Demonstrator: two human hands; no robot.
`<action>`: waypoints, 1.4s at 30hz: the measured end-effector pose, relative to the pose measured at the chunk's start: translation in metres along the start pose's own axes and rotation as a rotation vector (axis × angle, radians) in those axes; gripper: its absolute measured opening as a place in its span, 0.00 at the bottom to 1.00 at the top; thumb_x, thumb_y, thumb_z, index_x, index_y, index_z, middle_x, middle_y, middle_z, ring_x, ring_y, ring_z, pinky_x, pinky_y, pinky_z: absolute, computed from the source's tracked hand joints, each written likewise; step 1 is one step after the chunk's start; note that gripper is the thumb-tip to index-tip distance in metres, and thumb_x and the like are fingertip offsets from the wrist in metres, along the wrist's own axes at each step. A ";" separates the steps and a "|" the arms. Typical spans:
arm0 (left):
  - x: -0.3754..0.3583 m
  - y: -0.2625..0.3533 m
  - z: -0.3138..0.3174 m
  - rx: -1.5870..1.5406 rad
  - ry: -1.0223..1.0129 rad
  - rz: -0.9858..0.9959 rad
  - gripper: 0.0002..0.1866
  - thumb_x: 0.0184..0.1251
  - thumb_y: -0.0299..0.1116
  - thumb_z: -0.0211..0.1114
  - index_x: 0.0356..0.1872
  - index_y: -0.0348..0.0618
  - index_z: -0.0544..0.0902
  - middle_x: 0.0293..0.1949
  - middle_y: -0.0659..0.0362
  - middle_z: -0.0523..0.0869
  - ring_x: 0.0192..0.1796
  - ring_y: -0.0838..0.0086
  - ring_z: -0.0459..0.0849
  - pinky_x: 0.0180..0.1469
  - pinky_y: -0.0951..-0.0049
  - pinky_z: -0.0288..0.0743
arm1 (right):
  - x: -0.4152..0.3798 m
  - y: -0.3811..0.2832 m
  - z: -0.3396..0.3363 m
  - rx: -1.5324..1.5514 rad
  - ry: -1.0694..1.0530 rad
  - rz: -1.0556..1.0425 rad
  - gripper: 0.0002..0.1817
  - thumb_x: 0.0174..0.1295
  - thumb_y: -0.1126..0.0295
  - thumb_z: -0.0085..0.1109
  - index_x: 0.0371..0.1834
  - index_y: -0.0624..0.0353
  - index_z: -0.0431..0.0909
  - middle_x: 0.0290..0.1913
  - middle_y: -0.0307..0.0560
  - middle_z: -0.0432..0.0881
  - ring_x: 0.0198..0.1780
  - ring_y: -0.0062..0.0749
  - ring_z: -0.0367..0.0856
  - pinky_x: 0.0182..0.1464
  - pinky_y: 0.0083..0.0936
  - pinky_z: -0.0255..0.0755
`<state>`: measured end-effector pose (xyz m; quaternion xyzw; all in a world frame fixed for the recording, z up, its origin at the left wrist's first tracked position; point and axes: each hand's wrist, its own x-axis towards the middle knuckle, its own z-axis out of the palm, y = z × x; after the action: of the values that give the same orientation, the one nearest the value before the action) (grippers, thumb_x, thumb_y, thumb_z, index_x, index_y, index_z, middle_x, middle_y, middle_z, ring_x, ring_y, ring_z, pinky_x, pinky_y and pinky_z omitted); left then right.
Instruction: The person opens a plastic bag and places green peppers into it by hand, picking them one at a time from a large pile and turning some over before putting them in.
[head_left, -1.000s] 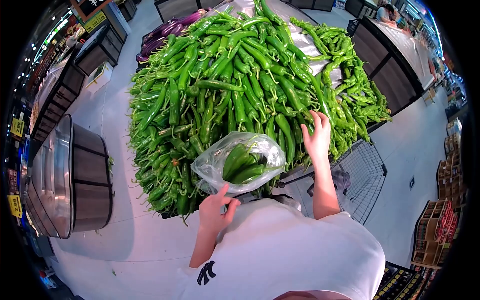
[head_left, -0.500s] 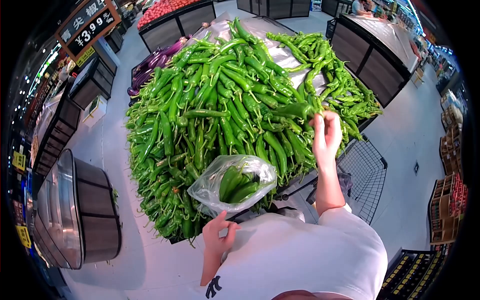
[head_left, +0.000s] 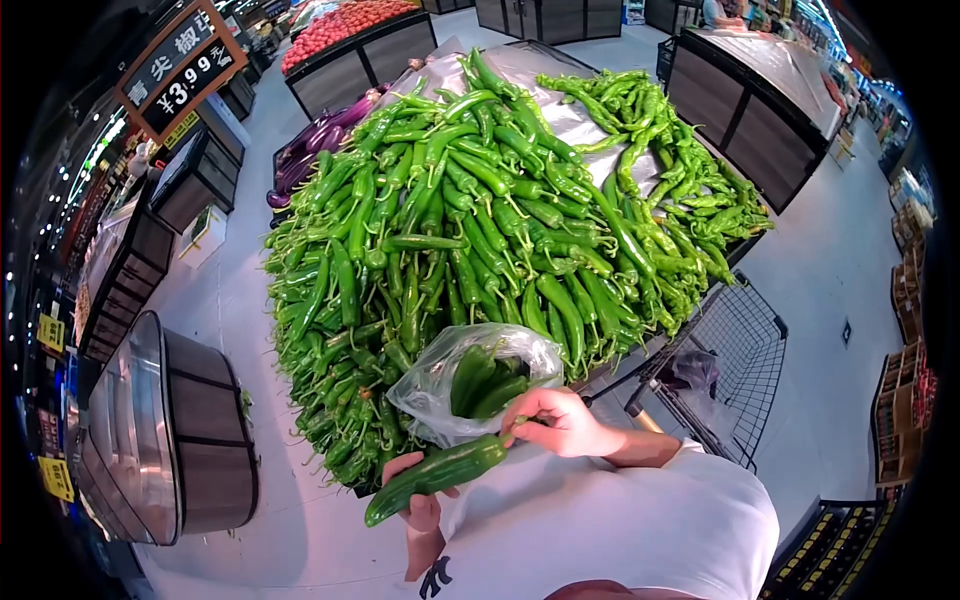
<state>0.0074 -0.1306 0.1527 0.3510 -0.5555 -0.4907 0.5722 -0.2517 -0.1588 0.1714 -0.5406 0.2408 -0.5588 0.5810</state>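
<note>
In front of my chest, a large green pepper [head_left: 440, 482] lies slantwise between my hands. My right hand [head_left: 570, 425] pinches it by the stem end. Fingers of my left hand [head_left: 422, 508] wrap the pepper from beneath, and part of that hand is hidden behind it. Just beyond, a clear plastic bag [head_left: 420, 385] sits open at the front of the heap with several green peppers [head_left: 485, 385] inside. Behind the bag rises a big pile of long green peppers [head_left: 430, 190], stems mostly pointing toward me.
Thinner, lighter green peppers [head_left: 680, 180] lie on the right of the stand, eggplants [head_left: 320, 140] at its left. A shopping cart [head_left: 735, 350] holding a plastic bag stands at the right. A metal-topped bin [head_left: 205, 430] is at left; a price sign [head_left: 180, 70] hangs upper left.
My right hand has come from the pile's right side back to my chest, bringing the large pepper. My left hand, empty before, now has its fingers around it.
</note>
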 end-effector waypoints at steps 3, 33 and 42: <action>0.007 -0.003 0.005 -0.007 0.078 0.026 0.37 0.70 0.61 0.61 0.58 0.30 0.70 0.30 0.46 0.86 0.24 0.66 0.85 0.25 0.72 0.77 | -0.006 0.003 -0.015 0.041 0.092 -0.019 0.04 0.71 0.84 0.55 0.44 0.65 0.75 0.42 0.49 0.85 0.42 0.29 0.87 0.47 0.26 0.81; 0.016 -0.007 0.029 0.065 0.029 -0.250 0.27 0.68 0.29 0.72 0.65 0.29 0.75 0.51 0.51 0.87 0.47 0.72 0.88 0.54 0.75 0.81 | -0.006 -0.007 -0.047 -0.016 0.033 -0.089 0.31 0.62 0.87 0.65 0.66 0.57 0.65 0.64 0.52 0.76 0.63 0.35 0.78 0.59 0.33 0.77; 0.015 -0.015 0.027 0.150 0.045 -0.202 0.28 0.69 0.26 0.69 0.68 0.28 0.72 0.57 0.47 0.84 0.54 0.68 0.85 0.59 0.71 0.79 | -0.011 -0.008 -0.054 -0.138 0.039 -0.082 0.38 0.61 0.83 0.69 0.73 0.52 0.62 0.63 0.49 0.76 0.59 0.30 0.78 0.59 0.31 0.73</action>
<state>-0.0236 -0.1448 0.1462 0.4579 -0.5395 -0.4949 0.5044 -0.3051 -0.1666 0.1587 -0.5779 0.2678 -0.5745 0.5141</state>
